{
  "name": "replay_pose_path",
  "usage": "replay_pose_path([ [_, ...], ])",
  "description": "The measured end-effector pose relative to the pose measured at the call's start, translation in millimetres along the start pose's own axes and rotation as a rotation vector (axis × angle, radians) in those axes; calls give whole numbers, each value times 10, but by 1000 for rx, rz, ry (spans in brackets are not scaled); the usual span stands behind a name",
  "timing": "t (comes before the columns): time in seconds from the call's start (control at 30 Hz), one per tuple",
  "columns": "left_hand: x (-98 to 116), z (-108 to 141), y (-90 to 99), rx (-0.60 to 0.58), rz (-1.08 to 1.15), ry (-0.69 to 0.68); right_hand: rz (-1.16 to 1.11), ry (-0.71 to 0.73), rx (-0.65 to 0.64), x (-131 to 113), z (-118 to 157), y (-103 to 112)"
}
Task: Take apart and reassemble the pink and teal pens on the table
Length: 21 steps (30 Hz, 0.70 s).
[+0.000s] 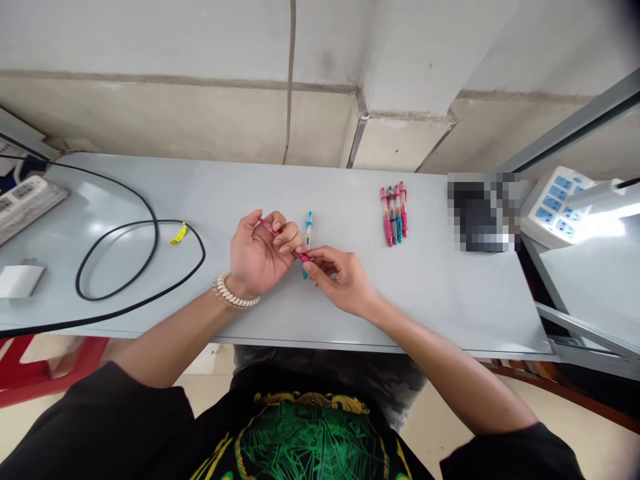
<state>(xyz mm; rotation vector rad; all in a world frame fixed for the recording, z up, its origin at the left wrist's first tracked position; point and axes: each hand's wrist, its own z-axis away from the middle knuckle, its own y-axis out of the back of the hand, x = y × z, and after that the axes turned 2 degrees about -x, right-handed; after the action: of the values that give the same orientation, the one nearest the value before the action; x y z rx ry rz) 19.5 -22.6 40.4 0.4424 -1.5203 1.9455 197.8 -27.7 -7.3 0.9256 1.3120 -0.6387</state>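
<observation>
the left hand (265, 257) is turned palm up over the counter (425, 300), half open, its fingers curled around a slim red pen (305, 258), one end of which sticks out above the fingers. the right hand (340, 273) has thumb and forefinger pinched on the other end, its remaining fingers loosely bent; whether the pen is whole or in parts is hidden by the fingers. both hands meet around mid-depth, well back from the near edge, which the two forearms cross, and well apart from the back edge along the wall (200, 120)

a blue pen (309, 223) lies on the counter just beside the hands, pointing from back to front, its middle partly covered by the right hand's fingertips. to the right, past a wide stretch of grey surface, four pens (394, 213) lie side by side, nearer the back edge than the front. farther right, a blurred-out dark object (477, 220) and a white power strip (555, 207) take up the corner. on the left, a looped black cable (156, 233) with a yellow tag (179, 234) runs off the near edge, leaving a gap before the left wrist
</observation>
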Motion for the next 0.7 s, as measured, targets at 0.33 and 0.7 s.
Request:
replay_pose_path([
  [0.33, 12, 25, 17, -4, -95, -120, -261, -20, -95, -28, -70, 21],
  [0.7, -66, -10, 9, 5, -96, -192, -145, 103, 235, 69, -100, -17],
])
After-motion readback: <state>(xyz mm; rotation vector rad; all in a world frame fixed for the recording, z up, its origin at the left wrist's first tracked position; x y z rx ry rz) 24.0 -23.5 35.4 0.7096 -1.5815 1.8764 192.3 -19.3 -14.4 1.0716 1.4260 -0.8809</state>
